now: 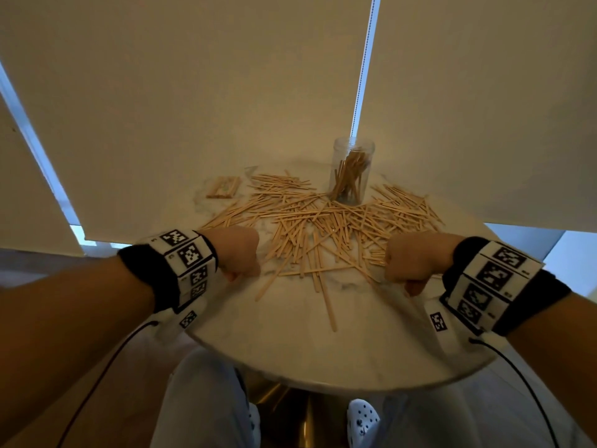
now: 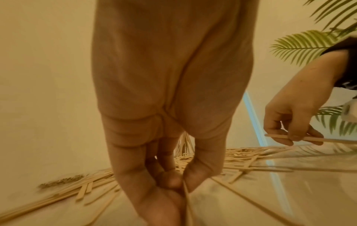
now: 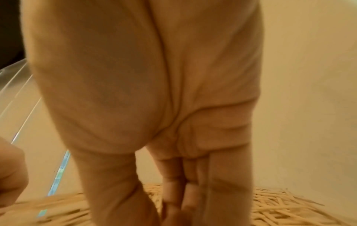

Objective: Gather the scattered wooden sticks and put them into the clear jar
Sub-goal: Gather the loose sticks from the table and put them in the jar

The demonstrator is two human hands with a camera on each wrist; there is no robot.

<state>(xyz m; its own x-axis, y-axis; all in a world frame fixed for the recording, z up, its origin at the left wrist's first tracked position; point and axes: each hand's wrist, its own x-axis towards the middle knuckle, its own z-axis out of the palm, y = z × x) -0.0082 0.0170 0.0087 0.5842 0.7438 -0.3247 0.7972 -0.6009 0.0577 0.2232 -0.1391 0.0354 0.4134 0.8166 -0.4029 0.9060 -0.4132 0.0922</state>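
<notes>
Counter (image 1: 290, 357): round, marbled. Sticks (image 1: 323, 221) scattered mid-counter; clear jar (image 1: 350, 171) upright at far edge, partly filled. Left hand (image 1: 237, 252) pinches one stick (image 2: 186, 198); right hand (image 1: 412, 261) pinches another (image 2: 309, 139).

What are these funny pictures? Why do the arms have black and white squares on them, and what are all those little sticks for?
A person wears three cameras: one on the head and one on each wrist. The squared bands hold the wrist cameras.

The head picture looks down at a round white table. On it lies a big heap of scattered wooden sticks, and behind the heap stands a clear jar with some sticks already inside.

The left wrist picture looks along the left hand, which pinches a stick at the table. It also shows the right hand pinching another stick.

The right wrist picture is blurry, so you mostly see the palm and fingers above the heap.
</notes>
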